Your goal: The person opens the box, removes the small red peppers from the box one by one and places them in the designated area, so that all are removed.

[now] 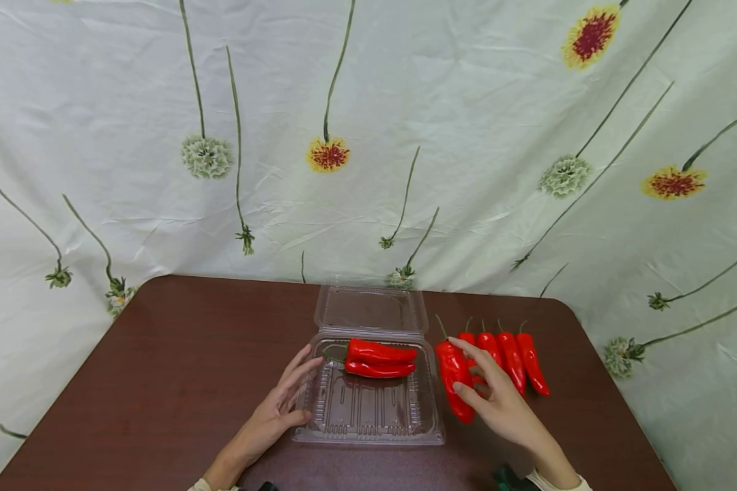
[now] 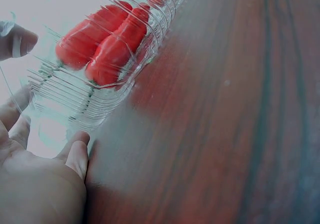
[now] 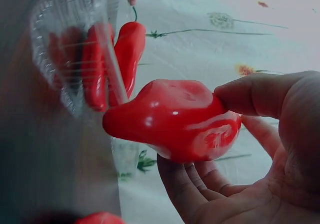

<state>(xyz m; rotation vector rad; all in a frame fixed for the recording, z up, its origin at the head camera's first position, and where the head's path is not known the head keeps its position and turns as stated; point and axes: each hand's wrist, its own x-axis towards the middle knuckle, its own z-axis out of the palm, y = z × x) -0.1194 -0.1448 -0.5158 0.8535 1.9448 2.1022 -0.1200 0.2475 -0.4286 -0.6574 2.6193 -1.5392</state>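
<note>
Pinching a red pepper (image 1: 455,382) between thumb and fingers, the right hand (image 1: 502,402) has its grip beside the clear clamshell box (image 1: 368,416), which the left hand (image 1: 276,409) steadies with straight fingers on its near-left edge. Two peppers (image 1: 381,359) already lie inside; four peppers (image 1: 508,354) wait on the surface just beyond the grip, so I judge packing under halfway.

Staged recording setup, not a real kitchen or shop. Wrinkled flower-print cloth backdrop (image 1: 467,136) hangs behind and around the dark brown wood-grain bench (image 1: 178,368), hiding the room. Only props on the bench: a clear plastic clamshell container (image 1: 368,409) and glossy red chili peppers (image 1: 516,358) lined up in a row. No appliances, shelves or walls visible.
</note>
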